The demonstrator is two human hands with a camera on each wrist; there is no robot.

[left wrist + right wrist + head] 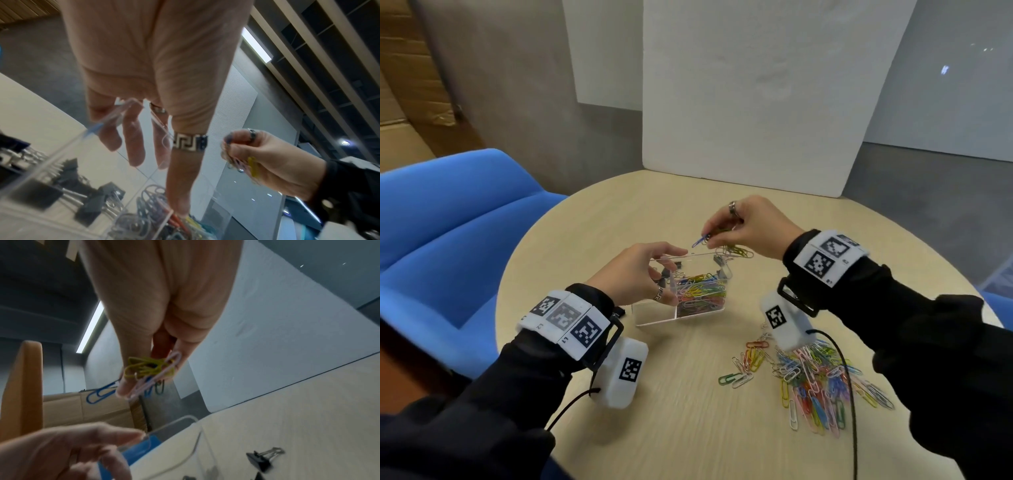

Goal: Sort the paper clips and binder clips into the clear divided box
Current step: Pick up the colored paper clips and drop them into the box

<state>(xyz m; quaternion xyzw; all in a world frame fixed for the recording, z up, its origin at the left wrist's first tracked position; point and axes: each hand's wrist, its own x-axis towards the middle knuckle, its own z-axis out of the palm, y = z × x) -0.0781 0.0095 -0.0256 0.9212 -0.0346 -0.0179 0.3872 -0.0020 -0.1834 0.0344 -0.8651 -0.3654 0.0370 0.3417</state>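
Your table (688, 428) has a loose heap of paper clips (822, 383) at 4 o'clock from the clear box (654, 317), whose right compartment is already heaped, so more could spill over the wall. Your left hand (635, 274) grips the box's far rim, fingers curled over it. Your right hand (748, 226), at 1 o'clock just above it, pinches a bunch of clips (152, 369); 1 blue clip (700, 241) dangles and could drop outside.

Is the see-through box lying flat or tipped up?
Tipped. The clear divided plastic box leans with its near edge raised, steadied by the left hand; coloured paper clips fill one compartment.
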